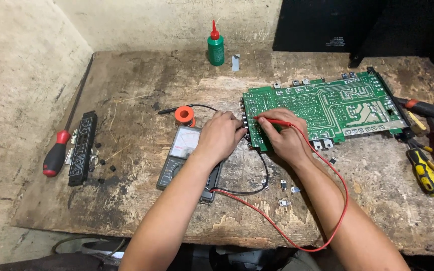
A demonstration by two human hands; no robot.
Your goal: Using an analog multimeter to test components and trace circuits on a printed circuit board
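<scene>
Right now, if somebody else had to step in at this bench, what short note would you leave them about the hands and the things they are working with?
Left hand: rests at the left edge of the green printed circuit board, fingers closed around something I cannot make out, possibly the black probe.
Right hand: pinches the thin red test probe, tip on the board's left end.
The grey analogue multimeter lies under the left wrist, with red and black leads running from it.
Small loose black components lie on the worn wooden bench near the right forearm.
Done: probe placed on the board. Left: the meter reading cannot be read from here.
</scene>
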